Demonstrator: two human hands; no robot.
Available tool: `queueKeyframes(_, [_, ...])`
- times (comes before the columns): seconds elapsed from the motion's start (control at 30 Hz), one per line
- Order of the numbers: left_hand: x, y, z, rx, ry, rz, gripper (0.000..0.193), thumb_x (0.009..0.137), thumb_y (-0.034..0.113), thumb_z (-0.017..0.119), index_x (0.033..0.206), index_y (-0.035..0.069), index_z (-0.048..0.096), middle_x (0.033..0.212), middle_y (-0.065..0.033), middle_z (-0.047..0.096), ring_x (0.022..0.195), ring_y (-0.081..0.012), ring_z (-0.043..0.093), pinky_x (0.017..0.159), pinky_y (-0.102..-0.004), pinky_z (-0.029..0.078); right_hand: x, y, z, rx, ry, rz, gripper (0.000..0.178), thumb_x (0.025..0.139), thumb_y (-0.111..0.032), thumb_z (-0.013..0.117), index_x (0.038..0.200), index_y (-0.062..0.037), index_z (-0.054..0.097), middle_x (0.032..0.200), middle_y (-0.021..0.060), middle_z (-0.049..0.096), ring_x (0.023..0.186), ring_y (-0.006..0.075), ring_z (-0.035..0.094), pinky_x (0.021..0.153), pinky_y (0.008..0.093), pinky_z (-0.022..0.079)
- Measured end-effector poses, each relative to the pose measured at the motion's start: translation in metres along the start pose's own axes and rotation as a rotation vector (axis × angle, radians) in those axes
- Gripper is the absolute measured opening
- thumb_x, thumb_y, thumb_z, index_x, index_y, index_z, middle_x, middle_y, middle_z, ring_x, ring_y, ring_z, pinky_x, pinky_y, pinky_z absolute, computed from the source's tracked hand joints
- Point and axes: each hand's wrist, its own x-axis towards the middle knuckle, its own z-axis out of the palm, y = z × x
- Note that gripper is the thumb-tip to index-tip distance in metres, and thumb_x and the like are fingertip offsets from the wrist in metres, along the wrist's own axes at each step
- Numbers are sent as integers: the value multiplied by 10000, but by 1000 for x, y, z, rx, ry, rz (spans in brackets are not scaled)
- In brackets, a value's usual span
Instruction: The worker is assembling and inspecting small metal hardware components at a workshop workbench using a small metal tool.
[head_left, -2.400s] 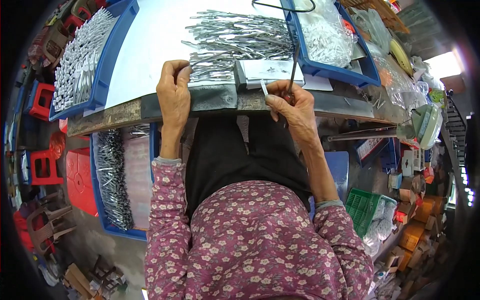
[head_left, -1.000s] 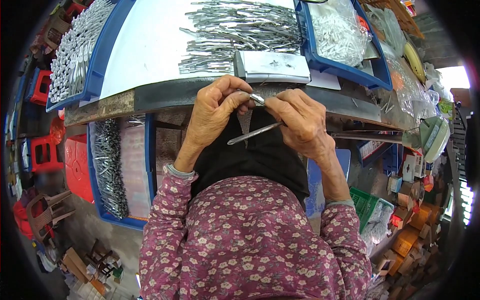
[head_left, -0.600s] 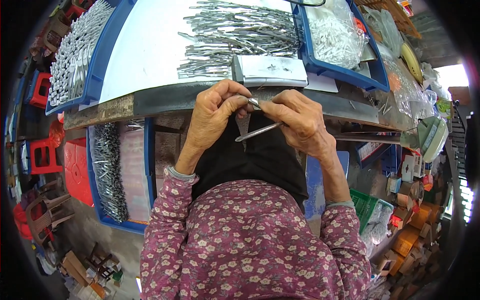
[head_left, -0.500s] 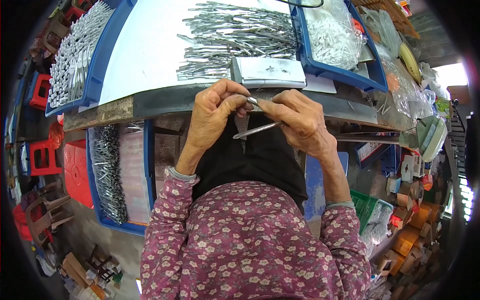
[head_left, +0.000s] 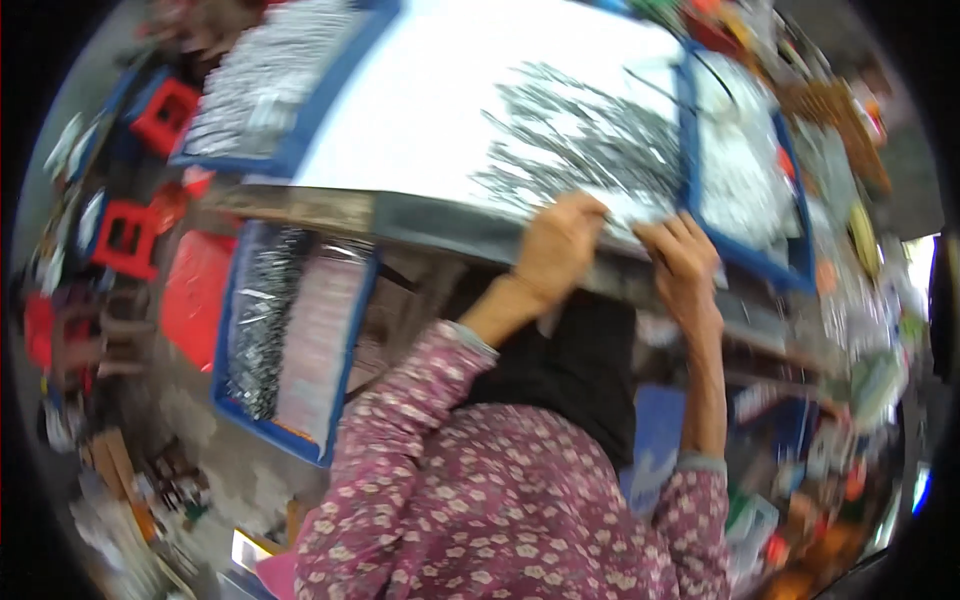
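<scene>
At the far left of the blurred view, red plastic stools (head_left: 128,228) stand on the floor, and above them a blue tray of silvery metal pieces (head_left: 262,88) lies at the bench's left end. Lower down, beside the person's knee, a second blue bin (head_left: 290,345) sits on the floor with a dark heap of metal parts along its left side and a pale sheet along its right. Across the middle runs the white bench top (head_left: 440,100), its grey front edge bending with the lens.

On that white surface lies the loose pile of thin metal rods (head_left: 580,150), spread out fan-like just beyond the hands. The left hand (head_left: 557,250) comes up from a floral purple sleeve (head_left: 400,430) and rests at the bench edge, fingers curled downward at the near fringe of the pile; the blur hides whether it grips a rod or merely touches them. Just beside it, the right hand (head_left: 682,262) is likewise at the edge, fingers bent over the lip next to the rods, and whether it holds anything cannot be told.

Right of the hands, a blue tray of small pale parts (head_left: 745,170) adjoins the pile. Beyond it lies blurred, mixed clutter.
</scene>
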Motion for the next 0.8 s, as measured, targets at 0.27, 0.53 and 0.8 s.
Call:
queueKeyframes(0.27, [-9,6,20,175,107,185,62,657,66,613,679,30,568,753,-105,480,783,-283,486,720,-360,405,-23,0,2,22,1,26,200,704,81,524,869,-6,594,777,143,533,736,322,508,636,389,405])
queueKeyframes(0.53, [-3,7,17,151,63,97,53,682,55,608,692,18,572,806,-98,470,820,-261,464,742,-346,397,-21,5,7,28,5,66,286,674,118,528,920,-14,590,839,156,538,784,320,533,682,385,430])
queueKeyframes(0.8, [-4,2,17,159,62,103,48,680,55,587,702,23,559,808,-93,463,806,-260,458,735,-353,392,-31,8,11,52,-22,184,354,680,122,525,995,-22,596,888,171,532,845,330,535,735,376,426])
